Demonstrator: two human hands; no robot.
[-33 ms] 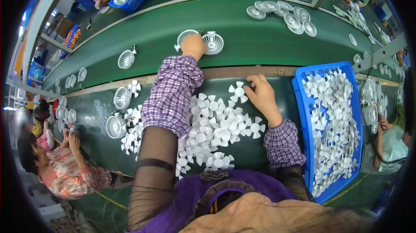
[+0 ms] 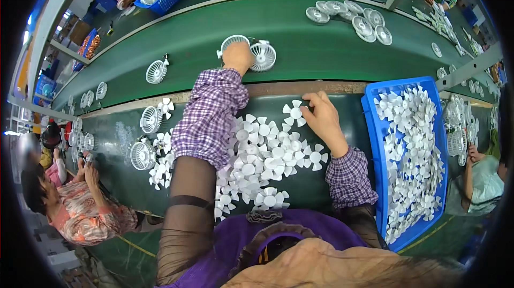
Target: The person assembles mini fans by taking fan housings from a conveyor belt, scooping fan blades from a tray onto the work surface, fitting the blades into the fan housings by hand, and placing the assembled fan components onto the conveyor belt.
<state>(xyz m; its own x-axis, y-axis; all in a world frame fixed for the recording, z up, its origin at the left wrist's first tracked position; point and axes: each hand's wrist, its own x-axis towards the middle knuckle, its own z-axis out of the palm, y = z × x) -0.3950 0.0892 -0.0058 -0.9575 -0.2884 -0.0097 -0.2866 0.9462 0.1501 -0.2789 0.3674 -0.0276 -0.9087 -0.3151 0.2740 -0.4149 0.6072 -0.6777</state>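
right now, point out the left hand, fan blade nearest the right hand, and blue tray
Left hand (image 2: 237,56): head view, back of hand
Fan blade (image 2: 293,113): head view, central hub
Blue tray (image 2: 378,154): head view, left wall

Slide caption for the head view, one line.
Left hand at white fan housings on a green belt, right hand beside loose white fan blades, blue tray at right.

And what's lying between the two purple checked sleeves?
In the head view, a heap of white fan blades lies on the dark green tabletop between the left sleeve and the right sleeve.
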